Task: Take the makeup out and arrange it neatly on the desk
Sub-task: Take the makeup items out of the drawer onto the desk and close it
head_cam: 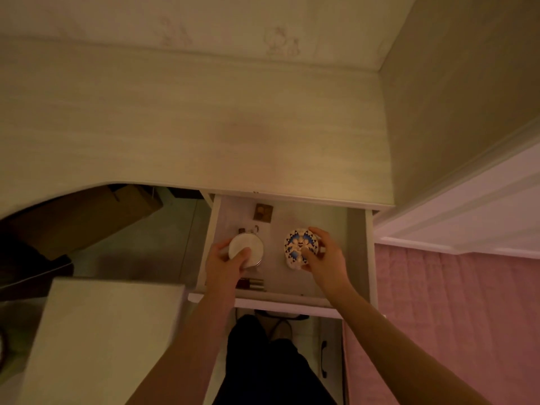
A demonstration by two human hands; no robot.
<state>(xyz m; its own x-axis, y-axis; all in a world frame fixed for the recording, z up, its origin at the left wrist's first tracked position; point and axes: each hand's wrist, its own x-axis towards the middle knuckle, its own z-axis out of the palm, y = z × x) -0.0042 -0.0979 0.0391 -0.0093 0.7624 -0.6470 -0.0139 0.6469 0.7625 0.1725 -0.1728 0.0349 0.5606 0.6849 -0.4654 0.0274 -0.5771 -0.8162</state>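
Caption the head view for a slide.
Left-hand grip on a white round compact, right-hand grip on a blue-patterned compact, both inside the open drawer.

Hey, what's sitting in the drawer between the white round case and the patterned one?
Nothing. The head view shows only bare drawer floor between the white round case in the left hand and the patterned case in the right hand.

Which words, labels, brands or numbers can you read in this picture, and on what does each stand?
No text can be read.
Patterned compact, in the right hand: blue and white design, no letters visible.
White compact, in the left hand: plain lid.
Brown palette: too small and dim.
Tubes at the drawer front: too blurred.
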